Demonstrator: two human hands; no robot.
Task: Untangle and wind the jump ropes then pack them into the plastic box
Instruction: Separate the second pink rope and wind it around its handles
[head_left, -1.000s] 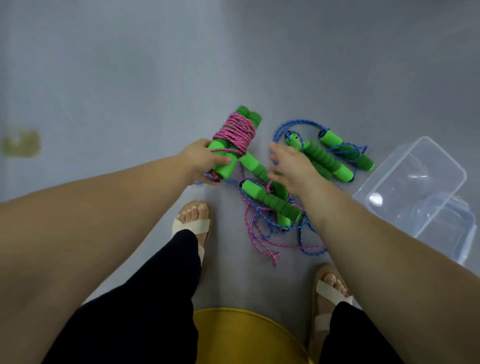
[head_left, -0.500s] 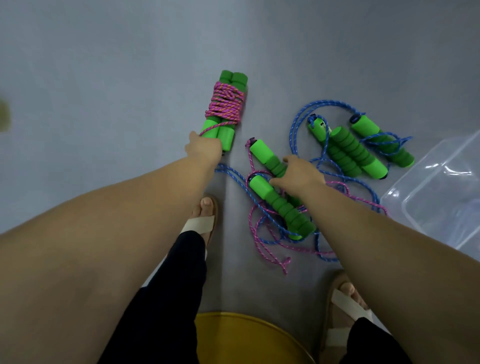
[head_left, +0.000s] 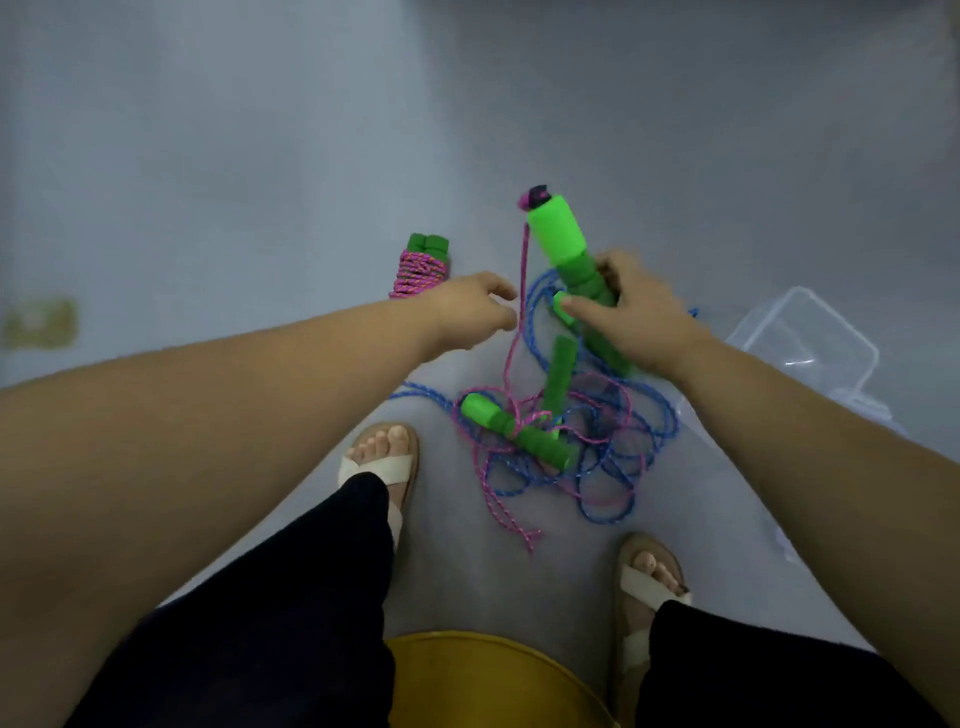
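The right hand (head_left: 636, 317) curls its fingers and thumb around a green handle (head_left: 558, 231), held off the floor with its capped end pointing far. A pink cord (head_left: 522, 291) hangs from that cap down into the tangle. Just left of the cord, the left hand (head_left: 467, 312) reaches in with loosely spread fingers and holds nothing; whether its fingertips touch the cord I cannot tell. Beyond the left hand, a wound rope bundle (head_left: 420, 265) lies on the grey floor (head_left: 208, 182). Nearer, between the feet, pink and blue ropes lie in a tangle (head_left: 608, 447) around two loose handles (head_left: 519, 434). The plastic box (head_left: 831, 332) sits right of the right arm.
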